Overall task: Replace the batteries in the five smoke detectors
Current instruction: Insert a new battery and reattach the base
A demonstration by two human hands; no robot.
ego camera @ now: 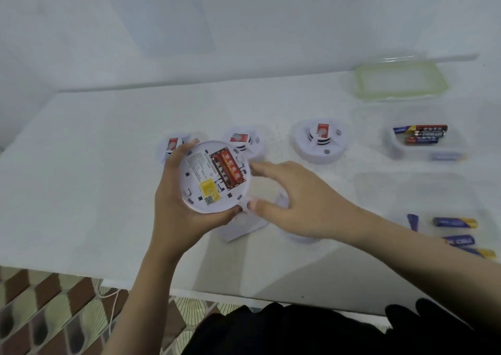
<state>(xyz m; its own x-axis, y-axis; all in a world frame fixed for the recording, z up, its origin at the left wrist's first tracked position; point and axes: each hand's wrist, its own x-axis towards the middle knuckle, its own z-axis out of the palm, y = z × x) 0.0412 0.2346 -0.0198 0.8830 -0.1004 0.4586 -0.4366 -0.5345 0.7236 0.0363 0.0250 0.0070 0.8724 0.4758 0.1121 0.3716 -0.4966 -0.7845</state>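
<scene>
Judging from how things lie, the task is taken to be under way and well short of finished. One of the smoke detectors, the held detector (214,177), is gripped back-up above the middle of the counter (95,164) by the left hand (173,205), whose fingers are curled round its rim. Its compartment is uncovered and two red batteries (227,170) are seated in it; whether these are spent or fresh cannot be told. The right hand (295,205) is held just beside the detector's right rim, fingers spread and loose, forefinger and thumb tips at the rim, nothing grasped.

Three more are counted in a row toward the far edge, faces up: the left detector (171,144), partly hidden behind the left hand, the middle detector (244,140) and the right detector (321,141). Whether these have been serviced is not shown. White parts (244,228) are seen on the counter beneath the hands. A fifth detector or a removed cover may be meant, but that cannot be decided, so four detectors are counted for certain.

Toward the right edge, three tub batteries (420,135) are counted in a clear tub (393,148), with a fourth, blurred battery (447,156) at its nearer side. Four loose batteries (455,222), blue or blue-and-yellow, are counted by the near right corner. One green-rimmed lid (401,80) is laid at the far right corner.
</scene>
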